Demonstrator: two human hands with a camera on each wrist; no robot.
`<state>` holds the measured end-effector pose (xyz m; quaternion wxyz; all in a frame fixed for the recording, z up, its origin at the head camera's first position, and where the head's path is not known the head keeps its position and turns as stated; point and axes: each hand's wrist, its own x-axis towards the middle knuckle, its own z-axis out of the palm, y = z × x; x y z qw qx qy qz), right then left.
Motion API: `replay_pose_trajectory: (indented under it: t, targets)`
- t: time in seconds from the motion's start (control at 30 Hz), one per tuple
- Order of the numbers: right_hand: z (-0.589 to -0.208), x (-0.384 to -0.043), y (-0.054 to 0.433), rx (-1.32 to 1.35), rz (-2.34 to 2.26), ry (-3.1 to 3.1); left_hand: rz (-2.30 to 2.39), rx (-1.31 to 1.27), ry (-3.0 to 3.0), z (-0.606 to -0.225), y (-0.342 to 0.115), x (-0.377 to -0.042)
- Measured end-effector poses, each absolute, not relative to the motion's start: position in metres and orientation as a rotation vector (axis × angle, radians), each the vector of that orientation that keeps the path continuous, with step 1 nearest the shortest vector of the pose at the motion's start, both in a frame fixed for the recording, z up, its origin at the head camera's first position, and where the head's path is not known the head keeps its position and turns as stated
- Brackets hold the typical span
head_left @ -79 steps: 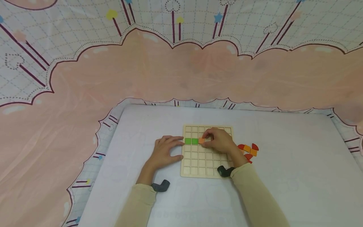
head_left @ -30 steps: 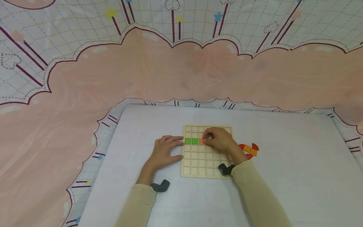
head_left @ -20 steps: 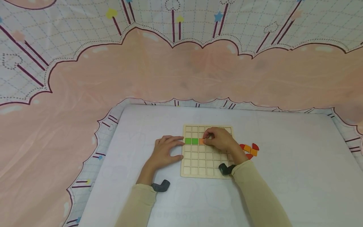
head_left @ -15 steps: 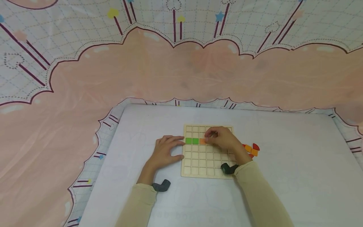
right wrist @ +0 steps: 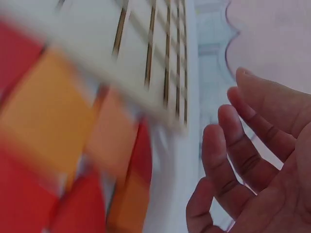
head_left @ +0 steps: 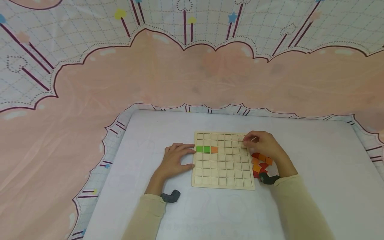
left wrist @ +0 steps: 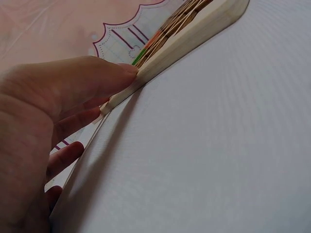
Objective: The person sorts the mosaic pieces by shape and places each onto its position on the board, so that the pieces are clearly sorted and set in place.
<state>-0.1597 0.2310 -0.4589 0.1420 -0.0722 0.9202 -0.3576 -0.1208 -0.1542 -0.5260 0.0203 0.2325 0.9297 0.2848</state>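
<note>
A pale wooden grid board (head_left: 222, 172) lies on the white table. In one of its rows sit two green square tiles (head_left: 203, 149) and an orange square tile (head_left: 214, 149), side by side. My left hand (head_left: 175, 160) touches the board's left edge, fingers and thumb spread along it; the left wrist view shows the thumb on the wooden rim (left wrist: 160, 63). Above the board's upper right edge is my right hand (head_left: 264, 145), its fingers loosely bent with nothing between them. Below it, a pile of red and orange pieces (head_left: 260, 164) lies against the board's right side.
The white table (head_left: 315, 160) stretches out on both sides of the board. Behind it hangs a peach and white patterned cloth (head_left: 192, 80). Dark wrist mounts (head_left: 170, 196) sit at both cuffs, the right one overlapping the pile in the head view.
My right hand has let go of the orange tile, which stays in the row beside the green ones, and has moved right to the board's edge. The left hand has stayed put.
</note>
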Motion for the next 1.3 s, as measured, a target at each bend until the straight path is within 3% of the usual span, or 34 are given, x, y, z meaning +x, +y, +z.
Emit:
replay_pose_trajectory:
  t: [0.5,1.1,1.3]
  targets:
    - [-0.471,-0.151,0.293,-0.054,-0.931,2.511,0.875,0.704,2.869,-0.521,-0.153,-0.119]
    - [-0.475,-0.154,0.293,-0.160,-0.893,2.477,0.936,0.713,2.895,-0.520,-0.152,-0.118]
    - [-0.475,-0.155,0.293,-0.172,-0.874,2.497,1.185,0.752,2.970,-0.526,-0.151,-0.121]
